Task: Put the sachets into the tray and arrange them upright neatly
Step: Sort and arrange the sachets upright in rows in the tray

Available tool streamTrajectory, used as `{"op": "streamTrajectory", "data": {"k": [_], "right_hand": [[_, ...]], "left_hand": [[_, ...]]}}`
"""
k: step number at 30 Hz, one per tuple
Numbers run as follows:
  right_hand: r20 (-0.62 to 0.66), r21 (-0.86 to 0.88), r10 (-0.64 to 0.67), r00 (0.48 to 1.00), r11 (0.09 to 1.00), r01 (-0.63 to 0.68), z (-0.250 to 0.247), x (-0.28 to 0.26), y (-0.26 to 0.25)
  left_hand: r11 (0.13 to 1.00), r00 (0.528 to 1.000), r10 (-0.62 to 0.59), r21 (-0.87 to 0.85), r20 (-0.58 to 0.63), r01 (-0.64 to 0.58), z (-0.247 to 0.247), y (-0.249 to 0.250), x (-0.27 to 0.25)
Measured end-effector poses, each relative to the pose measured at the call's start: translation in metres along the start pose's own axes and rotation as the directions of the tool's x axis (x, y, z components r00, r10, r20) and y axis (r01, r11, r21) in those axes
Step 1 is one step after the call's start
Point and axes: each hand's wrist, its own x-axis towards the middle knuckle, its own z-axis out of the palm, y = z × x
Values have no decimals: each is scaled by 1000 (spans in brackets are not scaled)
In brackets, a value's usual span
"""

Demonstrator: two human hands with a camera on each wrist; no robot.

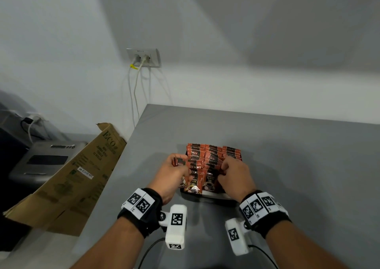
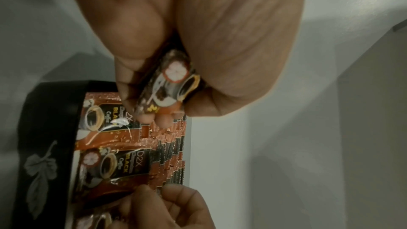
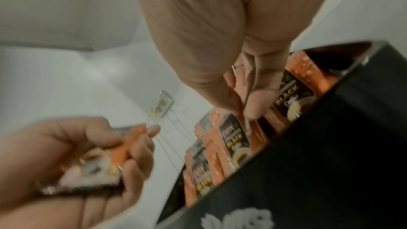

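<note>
A black tray (image 1: pixel 213 195) with a pale leaf print (image 2: pixel 44 145) stands on the grey table, filled with upright orange-and-black coffee sachets (image 1: pixel 213 155) in rows. My left hand (image 1: pixel 174 172) holds one sachet (image 2: pixel 174 84) by its edges, just left of the tray's near left rows. My right hand (image 1: pixel 232 174) is over the tray's near right part, its fingers (image 3: pixel 255 104) pinching the top of a standing sachet (image 3: pixel 237 138). In the right wrist view the left hand (image 3: pixel 105 154) grips its sachet (image 3: pixel 110 159) beside the tray (image 3: pixel 330 145).
A flattened cardboard box (image 1: pixel 82 176) leans at the table's left edge, with a grey machine (image 1: pixel 45 159) behind it. A wall socket (image 1: pixel 144 58) with two cables is on the wall behind. Grey table surface (image 1: pixel 308 166) extends right of the tray.
</note>
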Motion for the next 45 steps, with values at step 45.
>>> {"op": "streamTrajectory", "data": {"k": [45], "right_hand": [[-36, 305, -140, 989, 941, 144, -58, -2, -1]], "left_hand": [[988, 993, 76, 131, 91, -88, 42, 9, 1]]}}
